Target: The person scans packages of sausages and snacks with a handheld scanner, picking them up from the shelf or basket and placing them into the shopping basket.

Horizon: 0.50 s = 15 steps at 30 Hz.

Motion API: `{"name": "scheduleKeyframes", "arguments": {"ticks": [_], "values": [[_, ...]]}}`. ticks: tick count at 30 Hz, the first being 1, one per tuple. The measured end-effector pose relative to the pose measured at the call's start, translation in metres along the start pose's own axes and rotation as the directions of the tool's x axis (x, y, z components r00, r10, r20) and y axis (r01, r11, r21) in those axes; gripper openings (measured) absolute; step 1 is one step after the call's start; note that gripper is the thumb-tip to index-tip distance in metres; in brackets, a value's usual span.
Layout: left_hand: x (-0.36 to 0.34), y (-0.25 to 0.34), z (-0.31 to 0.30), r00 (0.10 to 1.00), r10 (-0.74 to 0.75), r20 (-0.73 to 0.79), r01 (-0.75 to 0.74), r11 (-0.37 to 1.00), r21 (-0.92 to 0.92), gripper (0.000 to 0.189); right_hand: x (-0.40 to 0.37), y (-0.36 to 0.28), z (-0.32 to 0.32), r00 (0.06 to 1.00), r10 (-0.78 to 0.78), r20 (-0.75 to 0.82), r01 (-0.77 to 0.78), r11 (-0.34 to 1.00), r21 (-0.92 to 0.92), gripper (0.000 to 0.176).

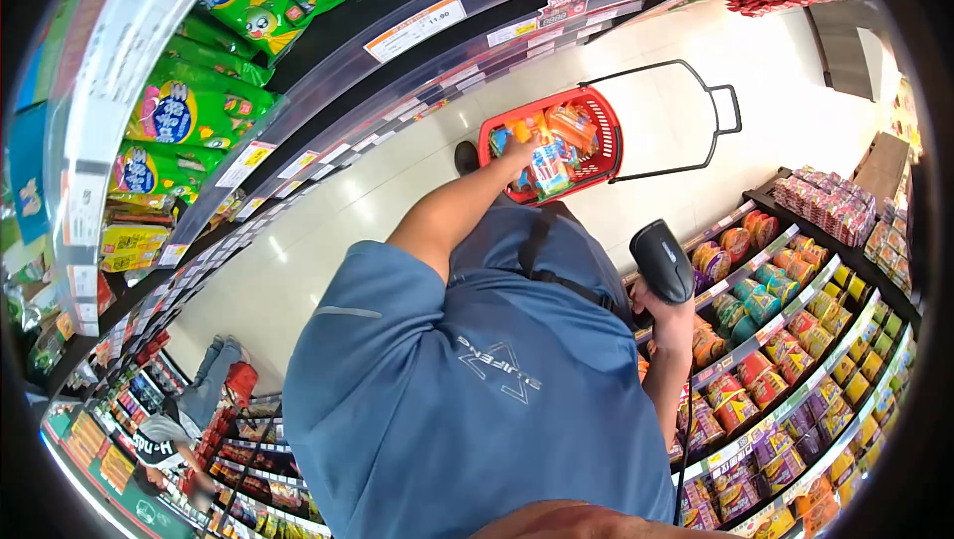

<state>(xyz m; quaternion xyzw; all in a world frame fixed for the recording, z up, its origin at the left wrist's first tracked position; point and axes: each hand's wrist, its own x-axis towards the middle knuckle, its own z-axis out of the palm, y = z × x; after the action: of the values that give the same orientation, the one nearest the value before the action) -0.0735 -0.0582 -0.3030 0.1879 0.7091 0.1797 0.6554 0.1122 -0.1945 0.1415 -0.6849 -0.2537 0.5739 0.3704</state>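
Note:
My left hand point(518, 154) reaches down into a red shopping basket point(608, 132) on the floor. Its fingers, partly hidden, close at the edge of a colourful snack packet point(553, 173). More packets in orange wrapping point(572, 128) lie loosely around it in the basket. On the other side, my right hand point(664, 308) is wrapped round a black handheld barcode scanner point(663, 261), held up beside my body near the shelves. A dark cord runs down along my right forearm.
Green snack bags point(189, 112) fill the shelf at left, above price tags point(415, 27). Tiered shelves of cup noodles point(760, 296) stand close on my right. The basket's long black handle point(711, 137) reaches over the pale floor. Another person point(179, 430) is at lower left.

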Motion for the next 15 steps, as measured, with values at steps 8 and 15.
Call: {"name": "scheduleKeyframes", "arguments": {"ticks": [8, 15], "values": [[-0.044, 0.022, 0.021, 0.993, 0.087, 0.084, -0.112, 0.924, 0.365, 0.053, -0.009, -0.011, -0.011, 0.990, 0.089, -0.109, -0.103, 0.986, -0.131, 0.038], [-0.073, 0.048, 0.003, 0.912, 0.332, 0.242, -0.410, 0.783, 0.468, 0.047, 0.014, -0.014, -0.016, 0.998, 0.067, -0.021, -0.070, 0.970, -0.234, 0.023]]}}
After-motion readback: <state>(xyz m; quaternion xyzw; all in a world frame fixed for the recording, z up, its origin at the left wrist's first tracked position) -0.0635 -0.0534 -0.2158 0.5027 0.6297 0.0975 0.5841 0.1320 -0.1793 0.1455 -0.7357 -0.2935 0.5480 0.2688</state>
